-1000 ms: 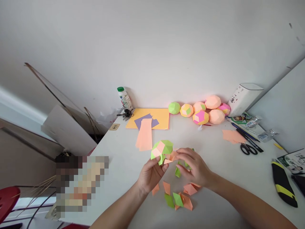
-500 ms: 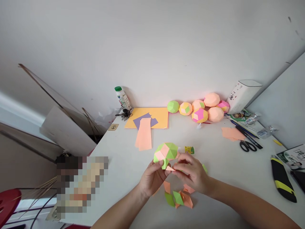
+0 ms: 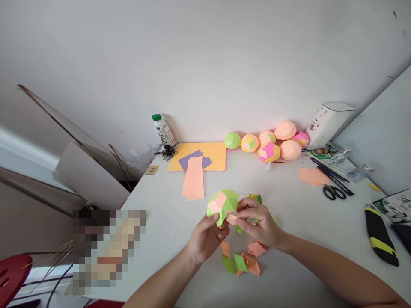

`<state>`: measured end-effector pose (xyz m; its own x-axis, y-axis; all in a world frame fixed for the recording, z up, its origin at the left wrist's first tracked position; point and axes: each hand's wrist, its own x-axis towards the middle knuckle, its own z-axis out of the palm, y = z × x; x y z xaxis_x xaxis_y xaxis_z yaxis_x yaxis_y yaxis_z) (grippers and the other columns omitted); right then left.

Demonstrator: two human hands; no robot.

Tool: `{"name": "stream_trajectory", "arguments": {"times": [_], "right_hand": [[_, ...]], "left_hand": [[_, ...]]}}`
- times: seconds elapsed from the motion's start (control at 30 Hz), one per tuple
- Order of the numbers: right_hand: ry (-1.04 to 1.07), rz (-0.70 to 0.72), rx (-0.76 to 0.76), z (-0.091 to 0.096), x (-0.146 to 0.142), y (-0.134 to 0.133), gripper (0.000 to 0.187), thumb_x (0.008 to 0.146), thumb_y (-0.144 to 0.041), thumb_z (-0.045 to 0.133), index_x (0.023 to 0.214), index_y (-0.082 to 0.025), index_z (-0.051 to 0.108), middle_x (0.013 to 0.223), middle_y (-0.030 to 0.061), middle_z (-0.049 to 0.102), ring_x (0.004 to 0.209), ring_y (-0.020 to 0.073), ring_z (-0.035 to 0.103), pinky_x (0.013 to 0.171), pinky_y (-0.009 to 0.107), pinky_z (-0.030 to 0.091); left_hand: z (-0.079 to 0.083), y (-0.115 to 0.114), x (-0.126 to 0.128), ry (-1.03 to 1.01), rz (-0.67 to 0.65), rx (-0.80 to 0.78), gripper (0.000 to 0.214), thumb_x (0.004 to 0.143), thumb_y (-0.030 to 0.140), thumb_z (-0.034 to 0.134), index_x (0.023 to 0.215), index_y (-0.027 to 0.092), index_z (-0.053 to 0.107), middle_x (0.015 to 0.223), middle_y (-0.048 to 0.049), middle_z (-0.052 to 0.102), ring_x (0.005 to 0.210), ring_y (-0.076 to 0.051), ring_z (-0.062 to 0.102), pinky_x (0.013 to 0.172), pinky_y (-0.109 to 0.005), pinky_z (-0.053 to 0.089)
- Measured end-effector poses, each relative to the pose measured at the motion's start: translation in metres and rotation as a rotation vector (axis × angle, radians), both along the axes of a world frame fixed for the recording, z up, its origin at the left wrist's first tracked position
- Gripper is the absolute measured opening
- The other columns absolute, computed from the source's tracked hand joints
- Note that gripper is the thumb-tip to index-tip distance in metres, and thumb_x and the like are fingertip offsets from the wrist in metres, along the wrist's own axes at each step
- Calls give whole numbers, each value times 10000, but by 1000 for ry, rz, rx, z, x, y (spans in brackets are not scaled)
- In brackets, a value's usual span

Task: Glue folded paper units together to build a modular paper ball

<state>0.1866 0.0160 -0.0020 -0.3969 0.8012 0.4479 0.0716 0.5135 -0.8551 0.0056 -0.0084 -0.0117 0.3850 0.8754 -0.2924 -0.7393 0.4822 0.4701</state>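
Observation:
My left hand (image 3: 205, 239) is closed on a partly built faceted paper ball (image 3: 228, 200), green with a few peach facets, thumb on its near edge. At the ball's lower right side, my right hand (image 3: 261, 222) pinches a small folded peach paper piece (image 3: 231, 219) between thumb and fingers. That piece is against or very close to the ball's edge; exact contact cannot be made out. On the table below the hands lie several folded paper pieces, among them a green one (image 3: 240, 262) and a peach one (image 3: 257, 248).
Finished paper balls (image 3: 269, 152) line the wall. Peach strips (image 3: 195, 179) rest on purple paper and a yellow sheet (image 3: 215, 156). A bottle (image 3: 163, 130) and keys (image 3: 167, 152) stand back left. Scissors (image 3: 334, 192), pens and a black-yellow cutter (image 3: 380, 235) are on the right.
My right hand has raised the peach piece and turned it up toward the ball's edge. The left hand holds the ball nearly where it was. The view has shifted slightly.

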Motion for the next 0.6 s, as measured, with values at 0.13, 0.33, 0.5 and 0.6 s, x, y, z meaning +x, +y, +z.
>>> {"name": "stream_trajectory", "arguments": {"times": [0.13,0.33,0.5,0.6], "right_hand": [[110,167,-125,4,11,9,109,811,-210,609,715,-192,656,838,50,534,837,184,531,754,358,435],[348,295,-498,13,23,17,228,803,-329,620,627,-189,586,706,8,480,681,150,450,655,336,397],[361,262,-587,20,23,14,220,782,-349,647,643,-187,593,708,7,490,667,145,427,610,316,373],[347,246,-587,25,23,13,225,783,-347,648,641,-182,587,738,14,497,690,149,438,618,315,379]], "left_hand": [[-1,-1,1,-1,-8,-12,155,704,224,728,767,130,622,649,22,482,580,-72,437,510,-205,343],[0,-1,2,39,-23,52,241,660,240,766,837,166,621,646,22,502,591,-90,465,515,-214,344],[-2,-3,3,118,-107,108,223,682,276,757,810,151,625,693,-16,564,616,-99,500,551,-224,381],[-3,-4,3,193,-184,176,323,678,322,766,920,149,638,785,-54,610,665,-124,555,586,-243,423]]}}
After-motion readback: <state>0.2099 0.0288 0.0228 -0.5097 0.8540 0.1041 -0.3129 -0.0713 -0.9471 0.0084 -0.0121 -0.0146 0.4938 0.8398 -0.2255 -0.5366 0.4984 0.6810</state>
